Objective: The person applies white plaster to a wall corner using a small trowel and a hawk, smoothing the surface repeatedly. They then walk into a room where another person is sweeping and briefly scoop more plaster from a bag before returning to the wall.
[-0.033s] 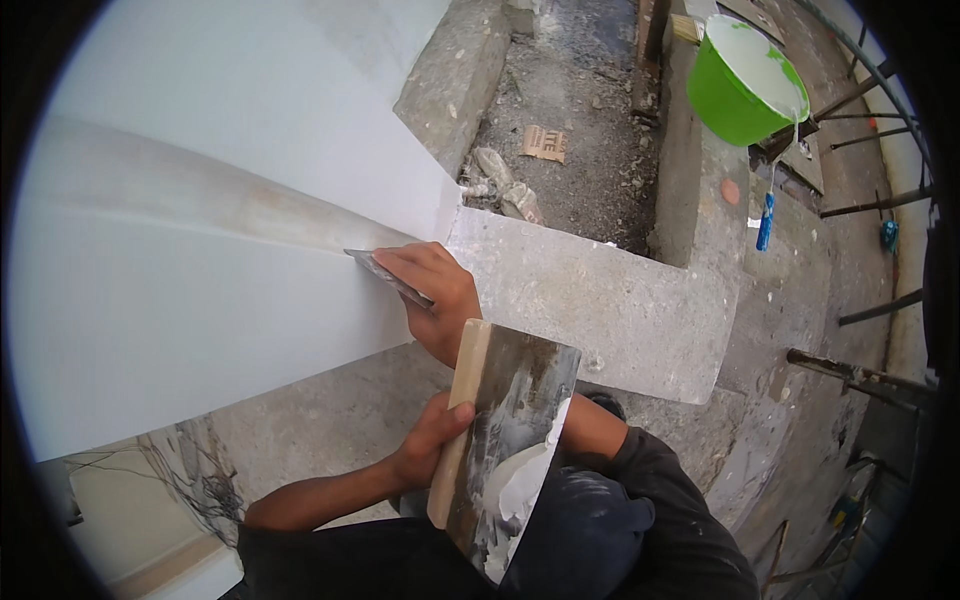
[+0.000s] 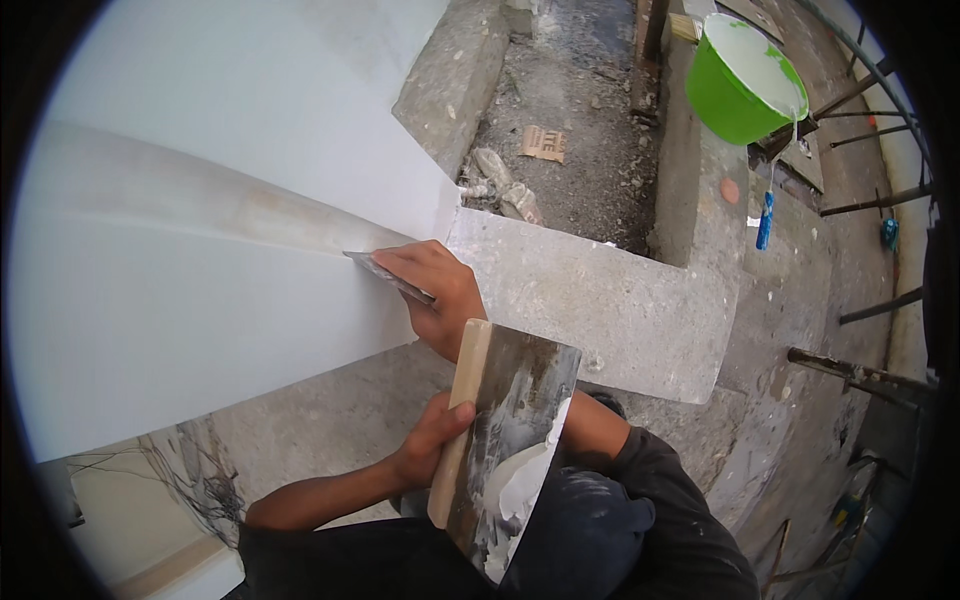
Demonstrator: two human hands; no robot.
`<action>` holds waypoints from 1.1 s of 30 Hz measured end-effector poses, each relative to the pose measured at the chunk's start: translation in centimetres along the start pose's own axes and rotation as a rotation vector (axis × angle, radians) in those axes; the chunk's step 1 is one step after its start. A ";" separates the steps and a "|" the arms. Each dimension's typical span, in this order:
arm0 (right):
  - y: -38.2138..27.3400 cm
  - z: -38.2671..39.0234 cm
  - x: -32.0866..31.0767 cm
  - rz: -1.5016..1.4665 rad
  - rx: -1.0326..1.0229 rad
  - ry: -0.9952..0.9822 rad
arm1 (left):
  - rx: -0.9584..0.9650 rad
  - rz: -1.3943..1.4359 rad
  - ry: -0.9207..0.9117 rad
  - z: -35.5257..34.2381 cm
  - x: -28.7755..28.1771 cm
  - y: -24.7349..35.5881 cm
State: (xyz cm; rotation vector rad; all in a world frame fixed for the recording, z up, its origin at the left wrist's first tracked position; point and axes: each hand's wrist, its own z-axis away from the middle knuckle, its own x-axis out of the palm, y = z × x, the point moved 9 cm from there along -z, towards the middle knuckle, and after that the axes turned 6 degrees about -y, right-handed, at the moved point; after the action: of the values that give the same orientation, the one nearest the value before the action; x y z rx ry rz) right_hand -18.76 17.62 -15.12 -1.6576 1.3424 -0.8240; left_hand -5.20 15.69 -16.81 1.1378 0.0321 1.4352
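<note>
While the right hand (image 2: 440,295) pinches a small, flat, grey metal scraper (image 2: 398,282) between thumb and fingers, its blade appears to lie against the smooth white wall (image 2: 200,310) on the left, at the edge of a dull beige recessed band (image 2: 230,190). Nearer, the left hand (image 2: 435,440) grips the pale wooden handle (image 2: 463,410) of a wide rectangular steel blade (image 2: 515,385), thumb on top; its fingers underneath are hidden. Soft white paste (image 2: 518,485) is heaped along that blade's right edge, above the dark-clothed knee (image 2: 600,515).

If the left wrist rolled rightward, the paste could slide off onto the knee or the right forearm, which passes beneath the blade. A scraper corner pressed too hard could gouge the wall, and uneven pressure could leave a ridge along the band. Whether the scraper carries paste, I cannot tell. The bright green plastic bucket (image 2: 735,105) stands far right, well apart from both hands.
</note>
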 end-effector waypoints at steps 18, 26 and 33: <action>-2.5 -2.2 -1.9 -0.040 0.009 -0.081 | 0.047 -0.015 -0.010 1.4 -0.3 0.6; -5.0 -1.9 -0.6 0.204 -0.099 0.146 | 0.035 -0.083 0.024 1.9 0.1 0.6; -5.2 -1.8 0.7 0.206 -0.027 0.132 | 0.021 -0.078 0.043 1.8 0.5 0.7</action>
State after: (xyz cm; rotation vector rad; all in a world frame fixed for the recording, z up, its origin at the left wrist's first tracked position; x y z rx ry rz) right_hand -17.95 17.01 -9.71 -1.4762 1.5923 -0.8070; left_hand -4.47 14.83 -15.10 1.1110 0.1210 1.3926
